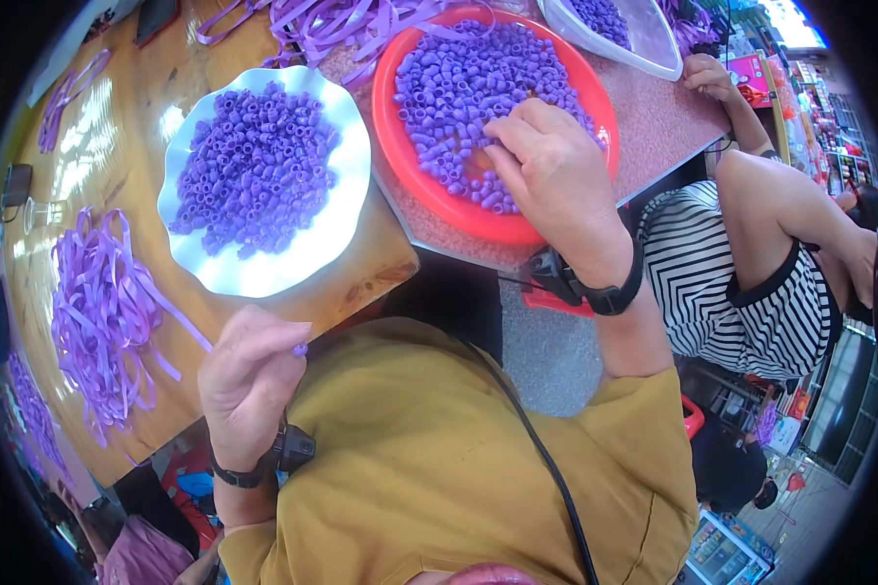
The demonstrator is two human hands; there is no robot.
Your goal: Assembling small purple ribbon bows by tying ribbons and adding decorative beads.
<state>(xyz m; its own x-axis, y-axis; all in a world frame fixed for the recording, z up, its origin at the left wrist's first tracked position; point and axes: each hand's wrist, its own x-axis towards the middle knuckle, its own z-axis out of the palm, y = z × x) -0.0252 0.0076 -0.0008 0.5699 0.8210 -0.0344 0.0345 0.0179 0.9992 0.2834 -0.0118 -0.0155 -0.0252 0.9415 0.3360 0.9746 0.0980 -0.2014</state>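
My left hand (251,378) is closed in a pinch in front of my chest, with a small purple plastic bead (300,349) showing at the fingertips. A purple ribbon (180,317) runs from a tangled heap of ribbons (107,312) to the back of this hand; whether the fingers hold it is hidden. Over the round red tray (388,127), my right hand (556,166) reaches down with fingers drawn together at the loose hollow purple beads (483,78). What its fingertips hold, if anything, cannot be made out. A white wavy-edged dish (346,195) of similar beads (254,166) stands between my hands.
The dish and ribbon heap rest on a wooden table (361,283); the tray sits on a pinkish surface (668,122). More ribbons (351,24) lie at the far edge, near a white container (654,60) of beads. A person in striped shorts (698,273) sits close at right.
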